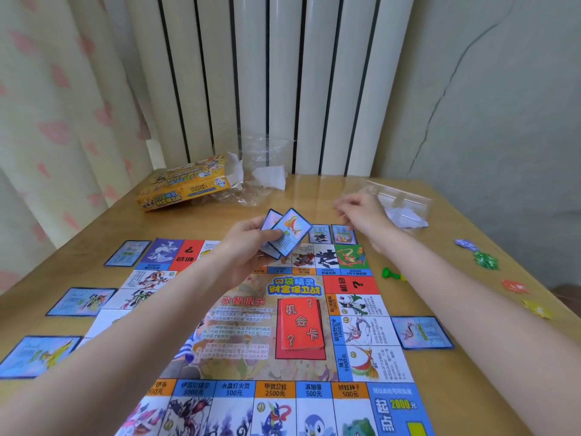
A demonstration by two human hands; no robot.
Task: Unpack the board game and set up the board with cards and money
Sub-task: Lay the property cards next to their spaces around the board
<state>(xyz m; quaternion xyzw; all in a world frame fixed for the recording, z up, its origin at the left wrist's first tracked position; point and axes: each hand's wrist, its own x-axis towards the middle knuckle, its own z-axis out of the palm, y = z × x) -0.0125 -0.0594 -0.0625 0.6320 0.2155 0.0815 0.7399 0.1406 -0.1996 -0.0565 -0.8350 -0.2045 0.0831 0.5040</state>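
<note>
Hands apart: left hand (248,247) grips fanned cards (286,232), right hand (361,212) blurred, fingers indistinct, above wooden table (471,357) by radiator (267,83).

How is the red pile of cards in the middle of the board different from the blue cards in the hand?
The red card pile lies flat on the board; the blue-edged cards are gripped in the left hand, lifted above it. The red card pile is squared up; the blue-edged cards are fanned apart. The red pile's top shows question marks; the front blue-edged card shows a creature picture. Both are game cards.
</note>
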